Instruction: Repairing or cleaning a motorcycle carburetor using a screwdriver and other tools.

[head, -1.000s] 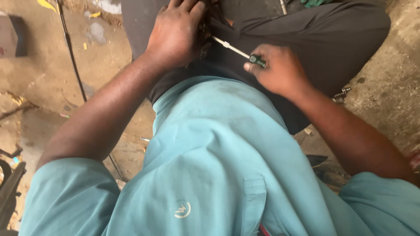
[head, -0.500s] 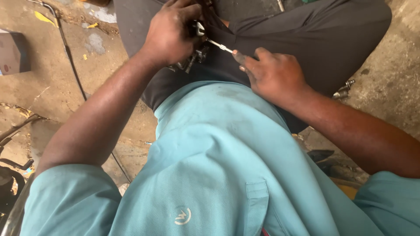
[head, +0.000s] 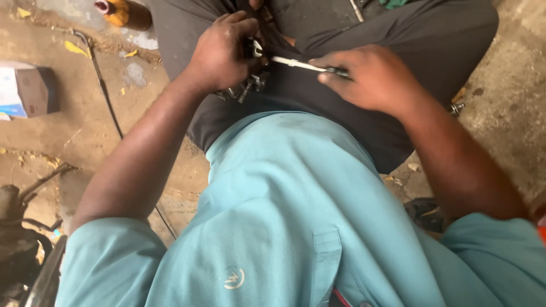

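Dusty concrete floor [head: 85, 131], left hand [head: 224, 54] still clenching metal part [head: 245, 88], right hand [head: 372, 77] now pinching screwdriver [head: 298, 64] flatter.

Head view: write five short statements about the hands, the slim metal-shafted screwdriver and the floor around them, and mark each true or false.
1. The right hand holds a slim metal-shafted screwdriver. True.
2. The left hand grips a small metal part with springs and screws. True.
3. The screwdriver's shaft points away from the left hand. False: it points toward it.
4. A small cardboard box lies on the person's lap. False: it lies on the dusty concrete floor, at the left edge.
5. The person wears a red shirt. False: the short-sleeved shirt is teal.
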